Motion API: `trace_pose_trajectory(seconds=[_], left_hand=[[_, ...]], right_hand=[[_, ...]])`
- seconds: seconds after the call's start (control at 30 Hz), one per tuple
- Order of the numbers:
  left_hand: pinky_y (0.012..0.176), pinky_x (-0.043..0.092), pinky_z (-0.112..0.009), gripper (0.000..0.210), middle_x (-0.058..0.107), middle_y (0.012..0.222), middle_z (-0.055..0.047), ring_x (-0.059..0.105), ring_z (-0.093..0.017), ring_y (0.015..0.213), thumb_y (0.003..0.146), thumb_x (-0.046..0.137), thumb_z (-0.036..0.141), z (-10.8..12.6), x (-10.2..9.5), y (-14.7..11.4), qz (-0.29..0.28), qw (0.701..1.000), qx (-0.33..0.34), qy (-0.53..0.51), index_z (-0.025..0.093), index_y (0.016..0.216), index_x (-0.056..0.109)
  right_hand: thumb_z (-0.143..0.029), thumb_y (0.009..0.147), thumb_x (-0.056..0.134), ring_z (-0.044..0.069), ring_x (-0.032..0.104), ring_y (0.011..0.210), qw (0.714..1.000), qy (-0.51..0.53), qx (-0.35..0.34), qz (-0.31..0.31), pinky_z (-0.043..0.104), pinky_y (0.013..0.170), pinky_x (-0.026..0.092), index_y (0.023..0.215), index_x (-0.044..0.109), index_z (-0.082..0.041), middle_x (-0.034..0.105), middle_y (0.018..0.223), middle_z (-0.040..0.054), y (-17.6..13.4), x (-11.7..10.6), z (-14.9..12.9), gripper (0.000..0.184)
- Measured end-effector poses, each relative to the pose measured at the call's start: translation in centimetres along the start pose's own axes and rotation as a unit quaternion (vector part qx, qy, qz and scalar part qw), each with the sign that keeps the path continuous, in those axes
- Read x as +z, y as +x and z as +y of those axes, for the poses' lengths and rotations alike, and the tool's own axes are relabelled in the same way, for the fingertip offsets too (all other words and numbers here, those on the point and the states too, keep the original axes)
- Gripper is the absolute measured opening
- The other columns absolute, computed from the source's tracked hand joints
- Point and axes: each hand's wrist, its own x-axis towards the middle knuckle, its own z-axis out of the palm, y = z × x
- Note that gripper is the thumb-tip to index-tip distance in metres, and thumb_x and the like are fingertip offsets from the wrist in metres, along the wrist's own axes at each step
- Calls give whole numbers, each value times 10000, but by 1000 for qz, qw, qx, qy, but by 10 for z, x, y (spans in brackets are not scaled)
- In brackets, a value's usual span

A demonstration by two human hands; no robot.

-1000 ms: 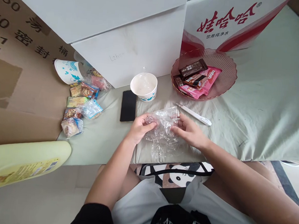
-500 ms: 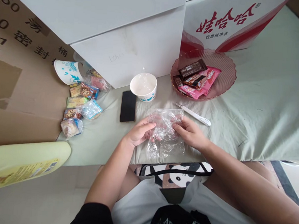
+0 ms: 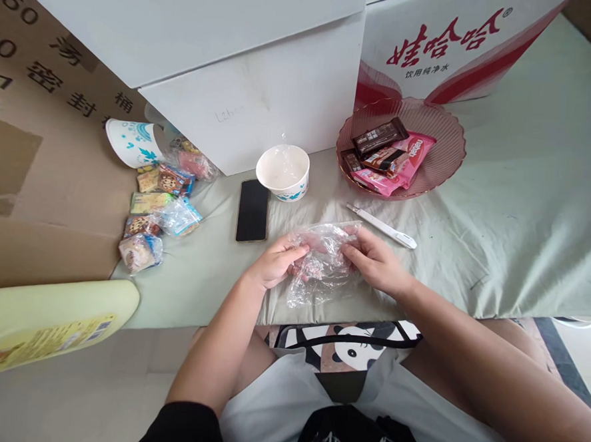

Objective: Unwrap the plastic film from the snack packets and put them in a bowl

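Observation:
Between my two hands is a crumpled clear plastic bag, held just above the table's front edge. My left hand pinches its left side, thumb on top and the other fingers partly showing through the film. On the opposite side my right hand grips the bag with thumb and curled fingers. A white craft knife lies beyond my right hand. Past the bag stands a white paper bowl with clear film inside, and a black phone lies beside it.
A pink glass bowl holds several wrapped snacks at the back right. Wrapped snacks and a tipped paper cup lie along the cardboard box on the left. White boxes stand behind; a yellow container is at front left.
The bag has bunched up a little, its lower edge drawn upward and inward. Both hands keep their hold in almost the same place.

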Motion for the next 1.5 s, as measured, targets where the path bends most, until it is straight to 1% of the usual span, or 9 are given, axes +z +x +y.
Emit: trace_pose_trajectory(seconds=[0.1,0.2,0.4,0.63,0.8,1.13,1.23,1.37,1.5], left_hand=[[463,503,-199,366,750,864,-45,626,-100,547,735,848,369,0,1,1,1,1000,23,13,151,1010,743],[547,553,-240,319,715,767,-19,667,-134,596,702,870,332,2,1,1,-6,999,38,-3,149,930,743],[582,575,-264,347,737,834,-34,719,-176,644,674,887,353,2,1,3,2,999,32,-18,152,915,738],[548,518,-227,330,691,718,-9,639,-121,585,658,900,367,2,2,3,4,999,48,-11,144,843,741],[626,536,-253,339,751,857,-42,676,-148,681,666,882,365,1,1,3,-7,999,52,-9,161,906,758],[677,540,-267,317,732,870,-34,675,-148,711,708,842,374,1,4,2,-13,998,51,36,159,917,738],[607,535,-247,326,723,838,-28,665,-134,658,714,839,387,3,5,1,-3,998,44,51,157,915,726],[424,461,-220,412,657,655,11,609,-122,476,730,819,474,2,3,0,18,995,10,95,152,964,713],[400,450,-207,518,630,566,31,615,-129,434,745,796,554,1,-2,0,27,995,36,88,146,1049,700]], right_hand=[[-416,892,576,135,521,609,999,-22,-34,15,289,574,435,944,575,-217,553,708,-23,1,0,0,205],[-430,909,569,134,522,632,997,-51,-48,9,286,580,431,863,592,-208,574,743,1,2,-1,-1,228],[-451,955,546,126,492,612,997,-69,-38,-26,276,589,401,789,549,-209,534,672,-18,-1,-3,-6,293],[-446,937,563,134,504,621,997,-56,-23,-39,282,598,394,811,565,-209,555,673,-16,-1,-3,-6,269],[-435,912,567,130,492,632,996,-69,-13,-51,280,590,375,775,521,-211,538,683,-19,-1,-3,-4,267],[-490,920,540,129,464,648,993,-101,5,-59,284,602,373,798,518,-204,500,707,-21,0,-4,-1,312],[-478,919,549,125,458,632,995,-91,-6,-50,278,588,375,800,524,-206,488,694,-28,1,-3,-1,298],[-439,901,591,132,502,654,995,-91,-43,-18,281,596,413,839,591,-202,541,748,-7,2,-2,3,246],[-444,893,599,130,535,603,998,-40,-38,4,288,567,456,899,601,-211,567,745,-5,4,-1,7,234]])
